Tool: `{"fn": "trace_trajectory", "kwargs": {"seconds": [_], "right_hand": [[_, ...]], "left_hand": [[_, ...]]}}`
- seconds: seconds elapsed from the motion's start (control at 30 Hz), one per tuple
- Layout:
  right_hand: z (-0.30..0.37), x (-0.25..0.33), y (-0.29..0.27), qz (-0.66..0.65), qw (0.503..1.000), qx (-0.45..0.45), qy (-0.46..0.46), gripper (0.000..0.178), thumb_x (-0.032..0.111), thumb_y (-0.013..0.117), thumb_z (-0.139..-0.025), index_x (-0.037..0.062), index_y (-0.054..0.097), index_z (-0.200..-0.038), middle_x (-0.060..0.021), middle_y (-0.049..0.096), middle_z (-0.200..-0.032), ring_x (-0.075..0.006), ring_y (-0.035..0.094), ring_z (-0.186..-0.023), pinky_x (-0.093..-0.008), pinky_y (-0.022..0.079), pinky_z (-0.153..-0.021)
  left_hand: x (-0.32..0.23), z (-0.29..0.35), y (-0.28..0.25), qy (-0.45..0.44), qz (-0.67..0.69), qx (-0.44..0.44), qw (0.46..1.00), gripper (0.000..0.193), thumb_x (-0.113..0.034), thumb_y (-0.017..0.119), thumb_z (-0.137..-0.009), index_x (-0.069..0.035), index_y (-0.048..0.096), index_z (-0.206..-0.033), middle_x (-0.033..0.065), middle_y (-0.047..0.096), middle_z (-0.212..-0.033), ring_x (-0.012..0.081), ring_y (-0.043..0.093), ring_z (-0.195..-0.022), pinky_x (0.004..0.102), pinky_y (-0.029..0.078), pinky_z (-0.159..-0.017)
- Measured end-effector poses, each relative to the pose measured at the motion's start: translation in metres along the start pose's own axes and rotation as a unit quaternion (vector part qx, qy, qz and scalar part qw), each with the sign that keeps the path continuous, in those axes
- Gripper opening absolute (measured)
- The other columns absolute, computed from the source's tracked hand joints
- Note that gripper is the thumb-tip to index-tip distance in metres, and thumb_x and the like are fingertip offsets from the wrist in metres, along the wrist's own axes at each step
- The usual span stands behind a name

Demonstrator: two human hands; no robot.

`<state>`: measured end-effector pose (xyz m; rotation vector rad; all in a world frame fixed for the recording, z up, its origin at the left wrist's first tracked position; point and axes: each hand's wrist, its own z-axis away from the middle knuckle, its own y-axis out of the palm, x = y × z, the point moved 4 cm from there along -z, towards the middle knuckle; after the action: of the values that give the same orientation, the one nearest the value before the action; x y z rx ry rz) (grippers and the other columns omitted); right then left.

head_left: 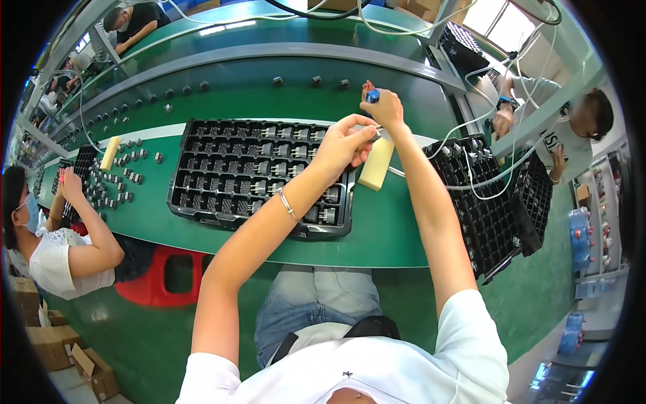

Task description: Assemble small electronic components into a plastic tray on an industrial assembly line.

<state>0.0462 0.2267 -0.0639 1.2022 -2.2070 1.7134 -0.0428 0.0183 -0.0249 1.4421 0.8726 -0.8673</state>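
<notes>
Both my hands are over the far right corner of a black tray point(262, 222) on the green bench. My left hand point(344, 145), with a bracelet at the wrist, is closed in a pinch on a small part with metal pins point(377, 130); my fingers hide most of it. Just beyond and to its right, my right hand point(389, 110) is closed round a blue-handled tool point(372, 96), whose kind I cannot make out. In the tray's right-hand pockets sit several black parts with pale metal prongs point(277, 170). A yellow block point(377, 164) lies below my hands.
Beyond the tray, small parts point(277, 81) stand in a row on the dark green conveyor belt point(229, 91). More black trays point(481, 209) stand at the right, crossed by white cables. A co-worker point(74, 236) sits at the left by scattered parts point(121, 178); another person point(565, 121) is at the right.
</notes>
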Motion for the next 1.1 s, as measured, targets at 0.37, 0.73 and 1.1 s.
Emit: {"fn": "trace_trajectory", "kwargs": {"seconds": [0.37,0.73,1.1], "right_hand": [[0.079,0.043,-0.091,-0.511,0.853,0.08,0.074,0.028,0.02,0.072,-0.087,-0.0007,0.069,-0.105,-0.0027,0.067,-0.088,-0.0092,0.063,-0.077,-0.0248,0.051,-0.07],[0.141,0.037,-0.096,-0.627,0.751,0.184,0.094,0.039,0.022,0.074,-0.091,-0.001,0.062,-0.12,-0.0057,0.068,-0.103,-0.0107,0.067,-0.086,-0.0241,0.054,-0.072],[0.16,0.03,-0.088,-0.676,0.683,0.257,0.105,0.042,0.031,0.068,-0.095,0.0025,0.059,-0.124,-0.0042,0.068,-0.105,-0.0074,0.065,-0.082,-0.0223,0.047,-0.055]], "left_hand": [[-0.038,0.005,0.009,0.125,-0.136,-0.088,0.979,0.026,-0.009,0.077,-0.086,0.003,0.057,-0.098,0.0131,0.074,-0.083,0.0087,0.059,-0.057,0.0205,0.044,-0.05],[-0.029,0.028,0.035,0.08,-0.282,-0.079,0.953,0.024,-0.009,0.079,-0.084,0.003,0.061,-0.092,0.0117,0.073,-0.08,0.0092,0.065,-0.064,0.0232,0.053,-0.056],[-0.02,0.024,0.032,0.031,-0.356,-0.022,0.934,0.036,-0.024,0.082,-0.084,-0.001,0.058,-0.098,0.0019,0.063,-0.068,0.007,0.058,-0.063,0.0216,0.043,-0.056]]}}
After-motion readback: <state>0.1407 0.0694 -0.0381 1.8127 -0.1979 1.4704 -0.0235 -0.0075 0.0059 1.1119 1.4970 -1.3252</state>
